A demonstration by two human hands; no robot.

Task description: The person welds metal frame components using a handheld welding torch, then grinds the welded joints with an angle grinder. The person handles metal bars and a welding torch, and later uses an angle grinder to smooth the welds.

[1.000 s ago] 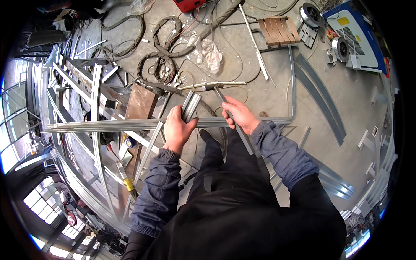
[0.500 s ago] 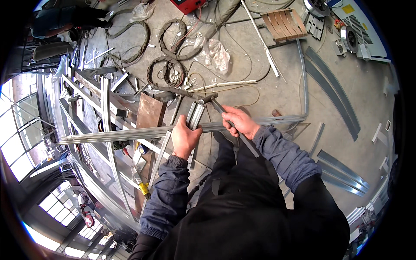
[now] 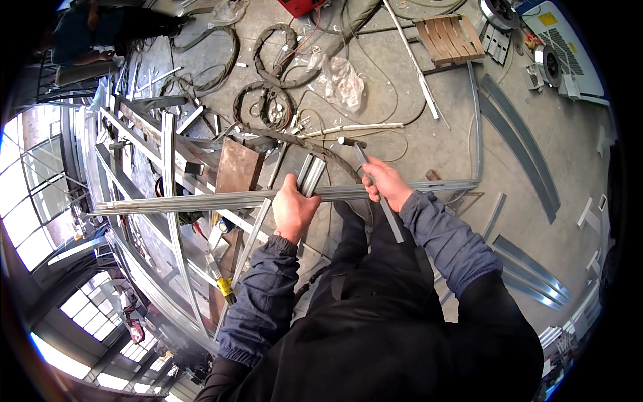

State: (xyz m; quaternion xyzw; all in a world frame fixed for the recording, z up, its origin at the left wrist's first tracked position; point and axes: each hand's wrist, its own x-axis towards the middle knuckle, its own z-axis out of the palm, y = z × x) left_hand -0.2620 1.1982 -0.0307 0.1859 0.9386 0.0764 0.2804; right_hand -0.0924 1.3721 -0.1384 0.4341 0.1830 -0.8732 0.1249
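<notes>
My left hand (image 3: 295, 209) is wrapped round a short grooved metal profile (image 3: 312, 171), whose far end sticks up past my fingers. This piece crosses a long, thin metal bar (image 3: 181, 203) that runs from left to right in front of me. In my right hand (image 3: 387, 185) is a hammer (image 3: 362, 155), gripped round its flat grey handle. The handle's lower end reaches down over my trousers. The hammer's cylindrical head stands apart from the profile, to the right of its far end.
A rusty brown plate (image 3: 239, 166) and a stack of metal sections (image 3: 168, 154) lie to the left. A yellow-ended tool (image 3: 226, 289) rests near my left sleeve. Coiled cables (image 3: 264, 107) cover the floor ahead. Curved strips (image 3: 519, 137) lie right. Another person (image 3: 90, 33) is at the far left.
The hammer head has moved right, away from the end of the short profile, where it was half a second ago. My left hand keeps its hold. The whole view has shifted slightly.
</notes>
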